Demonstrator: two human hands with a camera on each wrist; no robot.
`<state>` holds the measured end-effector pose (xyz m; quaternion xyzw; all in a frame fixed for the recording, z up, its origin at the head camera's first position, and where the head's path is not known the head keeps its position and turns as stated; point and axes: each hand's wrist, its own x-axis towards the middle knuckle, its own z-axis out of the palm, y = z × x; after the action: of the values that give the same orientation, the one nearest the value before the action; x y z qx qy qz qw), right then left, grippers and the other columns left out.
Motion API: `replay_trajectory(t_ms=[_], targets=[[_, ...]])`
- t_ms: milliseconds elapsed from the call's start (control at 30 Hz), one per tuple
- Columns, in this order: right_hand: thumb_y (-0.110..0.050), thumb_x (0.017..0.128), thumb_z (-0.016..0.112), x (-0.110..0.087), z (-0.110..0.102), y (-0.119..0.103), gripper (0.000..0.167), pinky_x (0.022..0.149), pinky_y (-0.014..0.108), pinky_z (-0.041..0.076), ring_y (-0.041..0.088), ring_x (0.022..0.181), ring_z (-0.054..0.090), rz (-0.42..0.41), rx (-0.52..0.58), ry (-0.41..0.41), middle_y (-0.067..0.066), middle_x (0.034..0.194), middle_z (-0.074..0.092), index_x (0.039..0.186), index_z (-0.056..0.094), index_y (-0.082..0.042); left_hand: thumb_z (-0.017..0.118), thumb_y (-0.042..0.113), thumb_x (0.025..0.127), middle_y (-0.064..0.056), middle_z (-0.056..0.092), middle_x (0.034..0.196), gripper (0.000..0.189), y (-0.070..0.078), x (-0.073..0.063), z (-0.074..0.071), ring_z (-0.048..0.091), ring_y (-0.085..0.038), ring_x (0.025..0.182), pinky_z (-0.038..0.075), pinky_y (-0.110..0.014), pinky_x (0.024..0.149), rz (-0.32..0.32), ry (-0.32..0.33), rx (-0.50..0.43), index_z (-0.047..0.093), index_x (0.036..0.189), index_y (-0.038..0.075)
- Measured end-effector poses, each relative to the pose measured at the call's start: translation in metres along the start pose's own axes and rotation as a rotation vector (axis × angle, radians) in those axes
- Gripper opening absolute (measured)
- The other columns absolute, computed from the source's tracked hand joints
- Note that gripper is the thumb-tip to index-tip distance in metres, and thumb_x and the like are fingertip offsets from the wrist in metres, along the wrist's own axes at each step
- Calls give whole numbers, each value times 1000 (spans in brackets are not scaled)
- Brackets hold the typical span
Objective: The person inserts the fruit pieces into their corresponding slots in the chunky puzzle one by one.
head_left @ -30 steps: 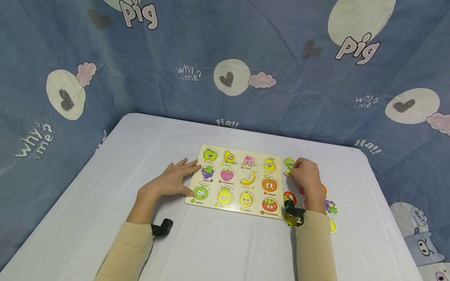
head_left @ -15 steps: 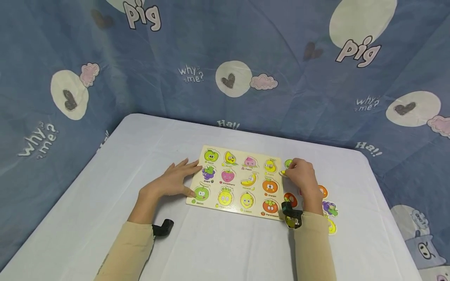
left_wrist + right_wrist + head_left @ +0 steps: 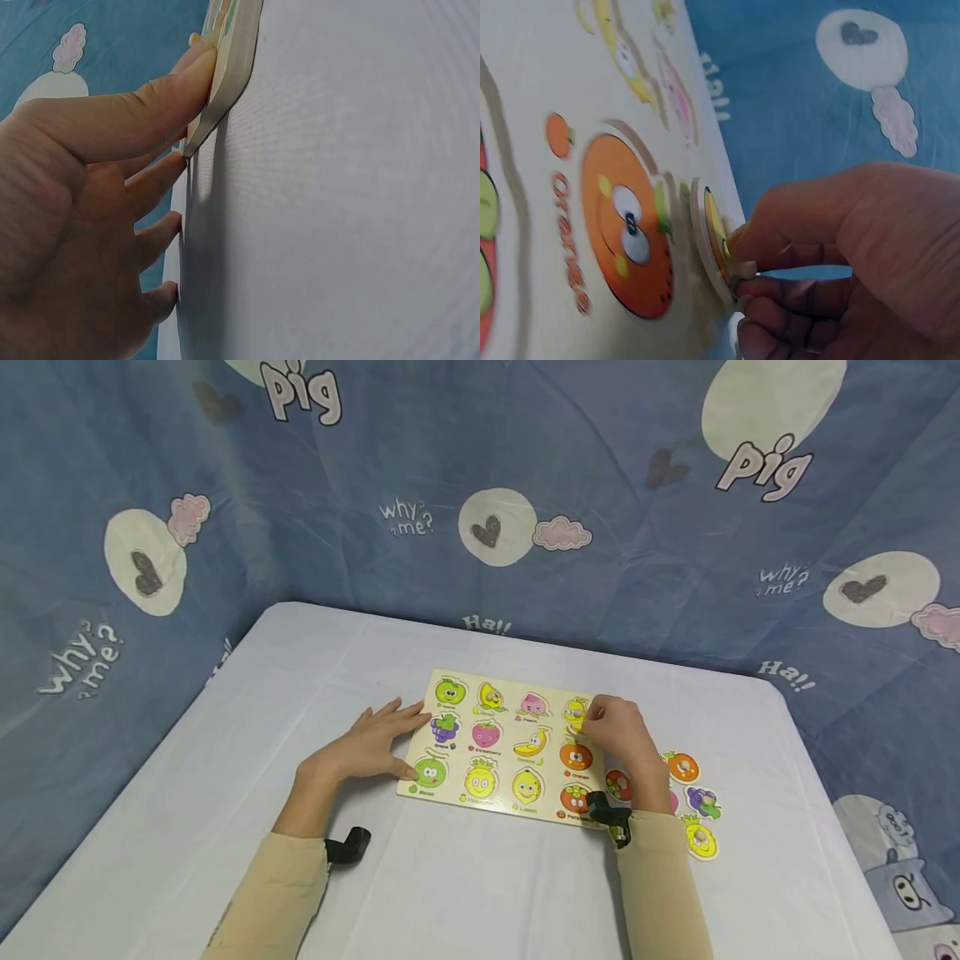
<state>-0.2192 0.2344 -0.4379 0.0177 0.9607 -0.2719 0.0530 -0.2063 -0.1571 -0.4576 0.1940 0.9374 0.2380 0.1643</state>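
Note:
A pale wooden fruit puzzle board (image 3: pixel 465 743) lies flat, with rows of printed fruit shapes in shallow recesses. My left hand (image 3: pixel 367 743) rests with spread fingers along its left side, thumb on the melon corner. In the left wrist view, the thumb (image 3: pixel 176 90) presses the board's edge (image 3: pixel 238 60). Over the board's right side, my right hand (image 3: pixel 618 727) pinches a yellow fruit puzzle piece (image 3: pixel 714 225) by its small knob. That piece stands tilted just beyond the orange recess (image 3: pixel 628 225), near the pear spot (image 3: pixel 575 710). The fingers hide part of it.
Right of the board lie loose knobbed pieces: an orange (image 3: pixel 683 767), grapes (image 3: pixel 702 803), a pineapple (image 3: pixel 701 839) and a red fruit (image 3: pixel 618 785). The right forearm partly covers others. White cloth covers the table (image 3: pixel 480 885); a blue printed curtain (image 3: pixel 615 602) hangs behind.
My right hand has moved left from the loose pieces onto the board's right side, carrying the yellow piece. More loose pieces show beside the forearm. The left hand has stayed in place.

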Motion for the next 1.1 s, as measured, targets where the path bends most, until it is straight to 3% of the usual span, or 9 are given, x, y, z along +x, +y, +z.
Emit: replay_trajectory(t_ms=[533,867,1100], targets=[[-16,84,69,-1,11,-17,10,58,27,40,21,68,51,-71,-11,-97,7,78,61,82,63,-9,86,36,69,-4,26,166,98,0,-1,-2,8,-38,156,1,-65,123,20,8,-16,39,154,21],[-12,84,68,-1,18,-30,5,54,26,42,20,68,52,-118,10,-150,7,80,61,80,64,-11,86,35,69,-4,25,166,98,1,-2,-2,8,-37,156,1,-65,124,18,9,-17,38,154,21],[-12,84,68,-2,26,-40,7,61,28,43,20,74,53,-145,25,-187,4,80,61,79,63,-12,87,35,68,-3,28,165,99,-1,-1,-1,9,-38,156,3,-65,123,29,17,-11,40,153,20]])
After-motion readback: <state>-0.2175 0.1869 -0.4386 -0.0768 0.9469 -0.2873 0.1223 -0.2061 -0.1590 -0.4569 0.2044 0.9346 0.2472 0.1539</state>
